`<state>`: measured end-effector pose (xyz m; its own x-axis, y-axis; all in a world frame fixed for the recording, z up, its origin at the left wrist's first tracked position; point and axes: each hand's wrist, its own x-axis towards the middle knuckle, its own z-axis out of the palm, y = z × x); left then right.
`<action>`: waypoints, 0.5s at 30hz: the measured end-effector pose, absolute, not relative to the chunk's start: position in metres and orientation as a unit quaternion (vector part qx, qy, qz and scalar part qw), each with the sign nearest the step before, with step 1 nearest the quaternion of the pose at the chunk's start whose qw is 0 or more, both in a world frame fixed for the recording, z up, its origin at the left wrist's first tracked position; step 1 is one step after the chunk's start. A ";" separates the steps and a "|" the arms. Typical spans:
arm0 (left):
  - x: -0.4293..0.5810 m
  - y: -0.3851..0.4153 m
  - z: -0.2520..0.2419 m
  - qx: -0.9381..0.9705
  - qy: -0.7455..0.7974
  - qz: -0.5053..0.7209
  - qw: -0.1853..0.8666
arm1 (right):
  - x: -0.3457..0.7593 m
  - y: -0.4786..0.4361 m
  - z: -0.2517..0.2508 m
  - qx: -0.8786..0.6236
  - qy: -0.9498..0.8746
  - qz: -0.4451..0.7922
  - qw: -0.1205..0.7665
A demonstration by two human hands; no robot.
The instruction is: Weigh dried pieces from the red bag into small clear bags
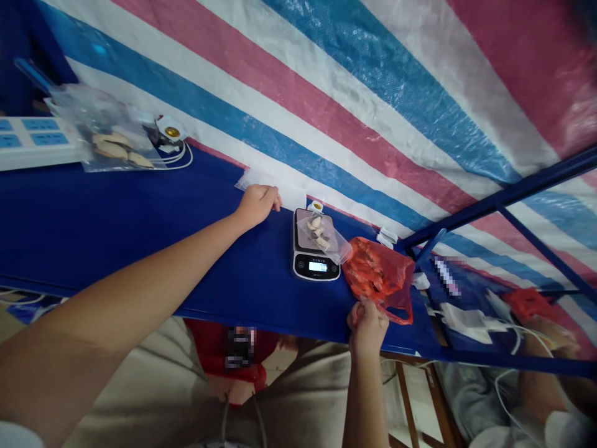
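Glossy striped tarp (298, 81); right hand (368, 325) touching crinkled red plastic bag (377, 270)

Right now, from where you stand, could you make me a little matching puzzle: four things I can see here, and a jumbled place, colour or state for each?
1. Digital scale
2. Carrier bag at the right hand
3. Power strip
4. Striped sheet

A. Behind the table
B. Red
C. Switched on
D. Far left

Pairs: 1-C, 2-B, 3-D, 4-A
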<state>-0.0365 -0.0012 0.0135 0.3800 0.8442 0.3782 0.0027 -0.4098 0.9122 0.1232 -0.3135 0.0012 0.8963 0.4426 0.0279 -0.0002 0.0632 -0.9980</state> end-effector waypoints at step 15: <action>-0.038 0.003 0.013 0.710 0.255 0.465 0.463 | 0.138 -0.337 0.014 -0.846 -0.251 -0.090 0.463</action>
